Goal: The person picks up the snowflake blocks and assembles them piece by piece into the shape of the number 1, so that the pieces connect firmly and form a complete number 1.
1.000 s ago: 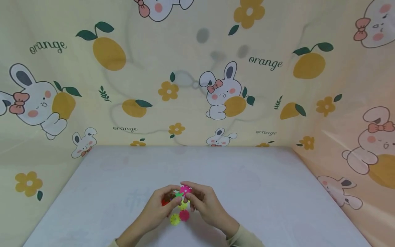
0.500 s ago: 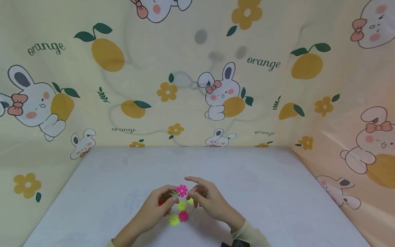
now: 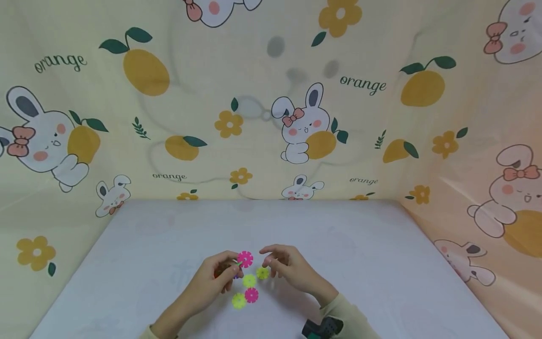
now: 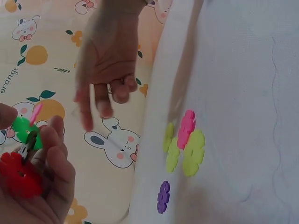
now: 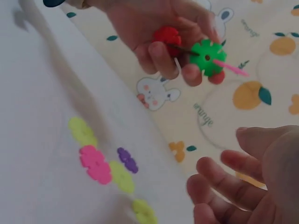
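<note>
My left hand (image 3: 211, 280) holds a small chain of joined notched plastic discs above the table. The chain has a red disc (image 5: 167, 41), a dark disc seen nearly edge-on, a green disc (image 5: 207, 57) pinched near the fingertips, and a pink disc (image 3: 245, 259) slotted into the green one and sticking out. Just to the right, my right hand (image 3: 294, 268) hovers with loosely bent fingers and nothing in them. Below the hands lie loose discs: a yellow one (image 3: 249, 281), another yellow one (image 3: 263, 273), a third yellow one (image 3: 239, 301) and a pink one (image 3: 251, 295).
A loose purple disc (image 5: 127, 160) lies beside the yellow and pink ones, mostly hidden behind the left hand in the head view. The white tabletop (image 3: 360, 245) is bounded by a cloth wall (image 3: 262, 141) printed with rabbits and oranges.
My right hand has let go of the pink disc on the chain and drawn away to the right. The left hand has shifted slightly left with the chain, uncovering the yellow discs.
</note>
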Demonstrator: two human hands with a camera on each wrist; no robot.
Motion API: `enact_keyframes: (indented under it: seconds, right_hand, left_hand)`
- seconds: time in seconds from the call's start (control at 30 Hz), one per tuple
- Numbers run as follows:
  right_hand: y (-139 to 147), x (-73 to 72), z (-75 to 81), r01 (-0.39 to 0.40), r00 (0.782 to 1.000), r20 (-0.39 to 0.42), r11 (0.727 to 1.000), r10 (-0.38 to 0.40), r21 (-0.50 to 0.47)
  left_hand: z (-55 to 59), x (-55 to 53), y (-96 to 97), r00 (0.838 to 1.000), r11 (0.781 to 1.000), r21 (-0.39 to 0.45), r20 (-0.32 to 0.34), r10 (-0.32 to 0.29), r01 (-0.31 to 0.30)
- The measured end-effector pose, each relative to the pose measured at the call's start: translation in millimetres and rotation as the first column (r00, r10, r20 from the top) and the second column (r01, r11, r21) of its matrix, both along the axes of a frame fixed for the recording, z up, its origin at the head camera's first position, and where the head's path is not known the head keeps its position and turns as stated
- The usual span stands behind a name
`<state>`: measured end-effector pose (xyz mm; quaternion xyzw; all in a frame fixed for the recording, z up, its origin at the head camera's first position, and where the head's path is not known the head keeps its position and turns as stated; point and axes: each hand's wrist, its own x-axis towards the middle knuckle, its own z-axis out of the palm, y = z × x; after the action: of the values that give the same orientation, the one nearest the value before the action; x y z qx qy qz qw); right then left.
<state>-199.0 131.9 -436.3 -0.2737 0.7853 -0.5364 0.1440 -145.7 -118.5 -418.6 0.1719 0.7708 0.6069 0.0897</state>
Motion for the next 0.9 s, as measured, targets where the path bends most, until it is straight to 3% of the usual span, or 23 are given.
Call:
enact_keyframes:
  seconds: [0.27, 0.47, 0.67, 0.9]
  right_hand:
    - [-6, -1.8, -17.9, -0.096, 0.993, 0.071, 0.994, 0.092, 0.056]
    - [-12, 3.8, -23.8, -0.125, 0.989, 0.096, 0.981, 0.111, 0.150]
    - [-16, 10.3, -27.8, -0.117, 0.992, -0.013, 0.951, 0.126, 0.287]
    - [-22, 17.3, -29.8, -0.091, 0.981, -0.127, 0.928, 0.146, 0.362]
  left_hand:
    - [-1.1, -0.4, -0.6, 0.999, 1.000, 0.004, -0.040, -0.031, 0.031]
    - [-0.6, -0.5, -1.5, 1.000, 1.000, -0.011, -0.013, -0.018, 0.018]
    - [-1.7, -1.2, -1.0, 1.000, 1.000, -0.011, -0.016, -0.022, 0.021]
    - [-1.2, 0.2, -0.6, 0.999, 0.999, 0.008, -0.006, -0.037, 0.037]
